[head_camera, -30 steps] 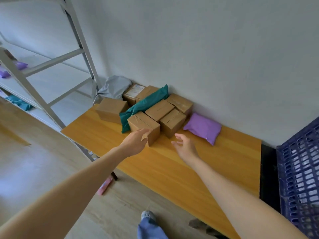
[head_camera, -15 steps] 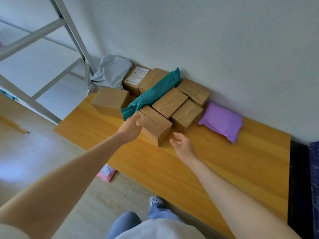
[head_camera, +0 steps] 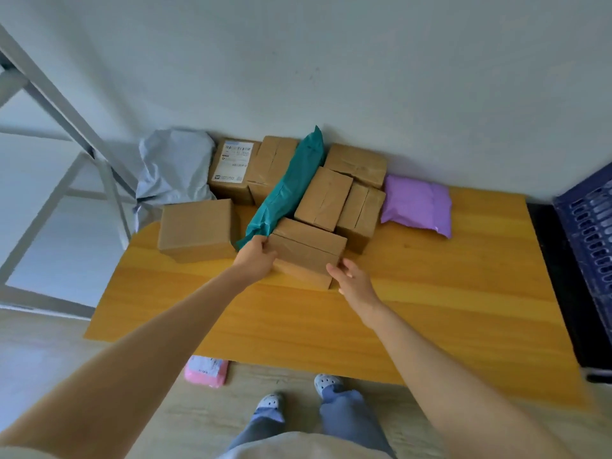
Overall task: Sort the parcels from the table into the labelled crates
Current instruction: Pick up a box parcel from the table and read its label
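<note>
Several brown cardboard boxes crowd the far side of the yellow wooden table (head_camera: 414, 313), against the wall. The nearest cardboard box (head_camera: 306, 251) lies in front of the pile. My left hand (head_camera: 256, 256) grips its left end, thumb on the top edge. My right hand (head_camera: 352, 281) touches the box's right front corner with relaxed fingers. A long teal mailer bag (head_camera: 291, 183) lies diagonally across the boxes. A purple mailer bag (head_camera: 417, 205) rests to the right of the pile. A grey mailer bag (head_camera: 175, 167) sits at the far left corner.
A dark blue slotted crate (head_camera: 589, 233) stands right of the table. A grey metal shelf frame (head_camera: 66, 120) rises at the left. A pink parcel (head_camera: 207, 372) lies on the floor under the table's front edge, near my feet.
I have stepped closer and look more steeply down. My left hand has closed on the nearest box's left end, and my right hand has moved up to its right corner.
</note>
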`<state>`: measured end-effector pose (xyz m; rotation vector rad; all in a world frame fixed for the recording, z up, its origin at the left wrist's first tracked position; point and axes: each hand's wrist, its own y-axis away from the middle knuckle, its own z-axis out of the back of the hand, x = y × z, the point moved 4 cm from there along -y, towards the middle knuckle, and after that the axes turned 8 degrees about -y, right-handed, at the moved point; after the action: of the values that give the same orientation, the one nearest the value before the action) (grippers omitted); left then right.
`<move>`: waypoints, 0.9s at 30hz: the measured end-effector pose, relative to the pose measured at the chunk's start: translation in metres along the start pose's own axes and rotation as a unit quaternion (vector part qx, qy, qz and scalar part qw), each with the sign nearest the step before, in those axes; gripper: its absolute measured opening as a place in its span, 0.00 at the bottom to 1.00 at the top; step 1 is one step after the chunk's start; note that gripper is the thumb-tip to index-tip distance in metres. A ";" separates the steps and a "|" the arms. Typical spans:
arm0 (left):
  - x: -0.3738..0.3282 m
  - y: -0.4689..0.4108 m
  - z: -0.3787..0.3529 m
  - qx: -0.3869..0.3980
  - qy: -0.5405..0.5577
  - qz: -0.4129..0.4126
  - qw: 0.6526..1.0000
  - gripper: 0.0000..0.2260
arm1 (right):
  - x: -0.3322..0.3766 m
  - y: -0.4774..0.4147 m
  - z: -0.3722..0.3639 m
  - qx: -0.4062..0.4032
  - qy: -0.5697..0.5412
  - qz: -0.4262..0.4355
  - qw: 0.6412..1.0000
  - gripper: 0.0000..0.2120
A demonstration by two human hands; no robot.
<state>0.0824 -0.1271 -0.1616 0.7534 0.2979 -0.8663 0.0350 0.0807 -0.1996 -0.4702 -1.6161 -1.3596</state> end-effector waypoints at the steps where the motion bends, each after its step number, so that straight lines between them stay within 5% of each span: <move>1: 0.002 -0.003 0.002 0.008 0.007 -0.005 1.000 0.22 | 0.000 0.001 -0.003 -0.011 -0.010 -0.003 1.000 0.32; 13: 0.012 -0.009 0.005 0.072 0.064 -0.050 0.994 0.19 | 0.000 0.020 -0.021 -0.093 -0.068 0.003 0.993 0.34; 27: -0.035 0.015 0.042 0.098 0.226 -0.125 0.961 0.22 | 0.047 0.065 0.009 -0.258 -0.109 0.125 0.952 0.17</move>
<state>0.0699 -0.1301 -0.1066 1.1163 0.7333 -0.9656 0.0591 0.0970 -0.1244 -1.1314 -1.2984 -1.5685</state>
